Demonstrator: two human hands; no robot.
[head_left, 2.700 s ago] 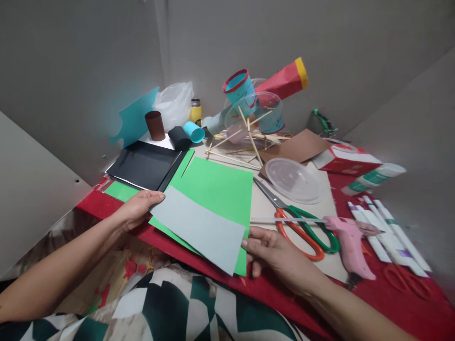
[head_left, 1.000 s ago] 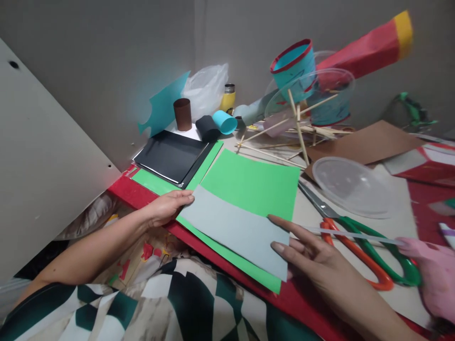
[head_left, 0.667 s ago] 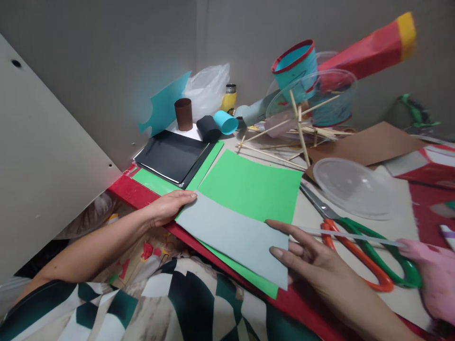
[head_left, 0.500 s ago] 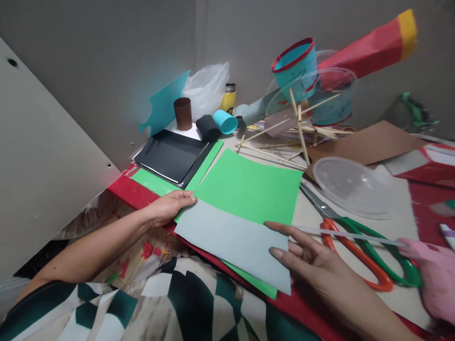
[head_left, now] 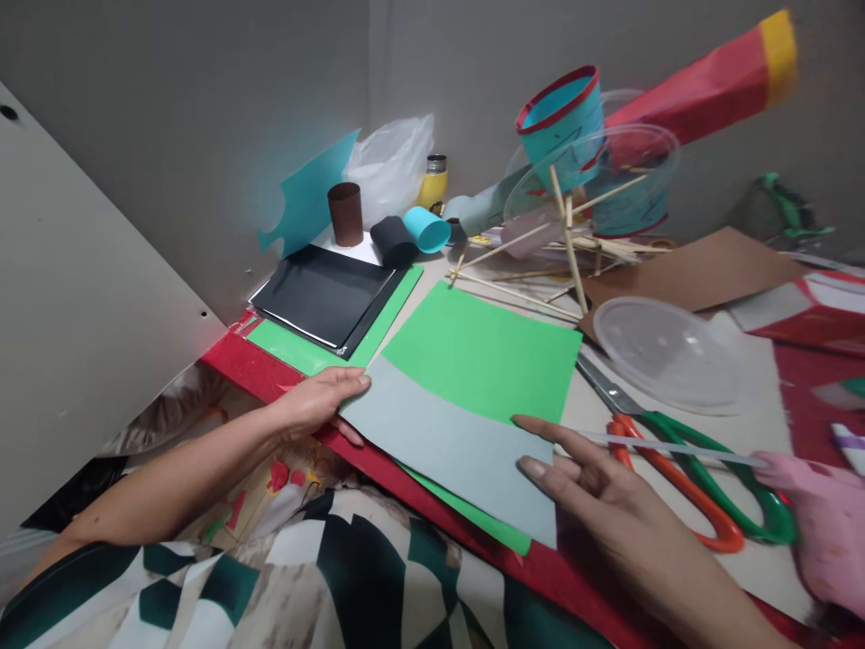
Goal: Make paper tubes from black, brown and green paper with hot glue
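Covering the near part of a green sheet (head_left: 483,347), a gray paper (head_left: 452,446) was pinched at its left end by the left hand (head_left: 321,401). Its right end was held between the thumb and fingers of the right hand (head_left: 598,491). Big scissors (head_left: 614,397) were laid just beside. Dark marks on a red-rimmed blue cup (head_left: 562,137) could not be read.
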